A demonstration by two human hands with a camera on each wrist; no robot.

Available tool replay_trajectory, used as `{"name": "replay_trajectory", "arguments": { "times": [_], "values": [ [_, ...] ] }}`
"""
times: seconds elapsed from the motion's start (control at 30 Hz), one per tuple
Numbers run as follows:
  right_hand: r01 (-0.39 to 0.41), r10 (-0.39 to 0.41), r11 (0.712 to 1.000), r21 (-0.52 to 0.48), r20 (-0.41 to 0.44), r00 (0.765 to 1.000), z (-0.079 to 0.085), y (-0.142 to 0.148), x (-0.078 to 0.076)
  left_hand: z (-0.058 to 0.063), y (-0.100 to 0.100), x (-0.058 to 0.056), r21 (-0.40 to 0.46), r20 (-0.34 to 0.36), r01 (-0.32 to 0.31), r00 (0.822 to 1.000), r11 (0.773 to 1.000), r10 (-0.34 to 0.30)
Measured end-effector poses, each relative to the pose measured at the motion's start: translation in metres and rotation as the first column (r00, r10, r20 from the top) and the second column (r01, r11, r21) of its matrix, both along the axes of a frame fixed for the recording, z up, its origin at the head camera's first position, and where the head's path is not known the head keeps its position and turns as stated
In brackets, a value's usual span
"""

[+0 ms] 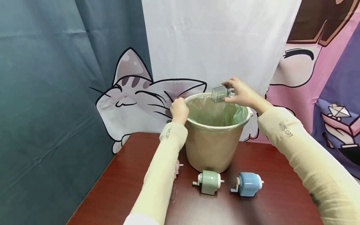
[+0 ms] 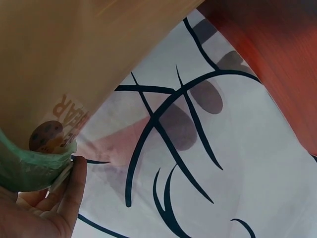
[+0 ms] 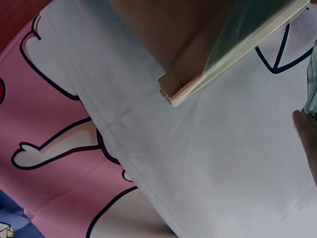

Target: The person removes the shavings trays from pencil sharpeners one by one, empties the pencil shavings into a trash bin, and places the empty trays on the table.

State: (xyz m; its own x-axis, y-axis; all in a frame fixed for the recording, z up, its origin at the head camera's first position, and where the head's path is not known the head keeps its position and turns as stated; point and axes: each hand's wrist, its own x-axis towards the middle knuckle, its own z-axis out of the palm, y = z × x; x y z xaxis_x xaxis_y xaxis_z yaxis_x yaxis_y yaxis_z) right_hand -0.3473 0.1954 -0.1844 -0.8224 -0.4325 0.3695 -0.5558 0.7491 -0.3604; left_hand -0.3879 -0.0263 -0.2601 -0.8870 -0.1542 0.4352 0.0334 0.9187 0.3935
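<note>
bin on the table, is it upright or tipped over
Upright: in the head view, the bin stands base-down on the table, its open mouth facing up, the left hand gripping its edge.

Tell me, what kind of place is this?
Probably a makeshift indoor tabletop setup: cartoon cloth hangs behind a reddish-brown table, and a bag-lined bin stands right on it.

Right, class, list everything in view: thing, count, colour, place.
Table: one, red-brown, foreground
Backdrop: count unclear, multicoloured, behind table
Bin: one, beige, on table
Liner: one, translucent green, inside bin
Box: one, clear, held near bin
Green sharpener: one, green, before bin
Blue sharpener: one, blue, right of green one
Pink sharpener: one, pink, left, partly hidden
Faint item: one, pinkish, on table
Sleeves: two, cream, arms
Left hand: one, bare, gripping bin
Right hand: one, bare, holding box
</note>
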Motion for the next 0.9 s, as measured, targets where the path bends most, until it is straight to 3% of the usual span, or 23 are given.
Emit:
{"name": "replay_trajectory", "arguments": {
  "times": [0.4, 0.67, 0.9],
  "values": [
    [0.008, -0.009, 0.999, -0.043, -0.027, 1.0, -0.002, 0.003, 0.0, 0.0, -0.003, 0.001, 0.016, 0.003, 0.001, 1.0, 1.0, -0.001],
    [0.065, -0.063, 0.993, -0.1, 0.027, 0.998, -0.001, 0.006, 0.012, -0.002, -0.007, 0.003, 0.194, 0.0, 0.017, 1.0, 0.981, -0.018],
    [0.072, -0.063, 0.982, -0.174, 0.054, 0.997, -0.006, 0.01, 0.02, -0.004, -0.007, 0.003, 0.164, -0.044, -0.008, 0.999, 0.986, 0.016]
  ]
}}
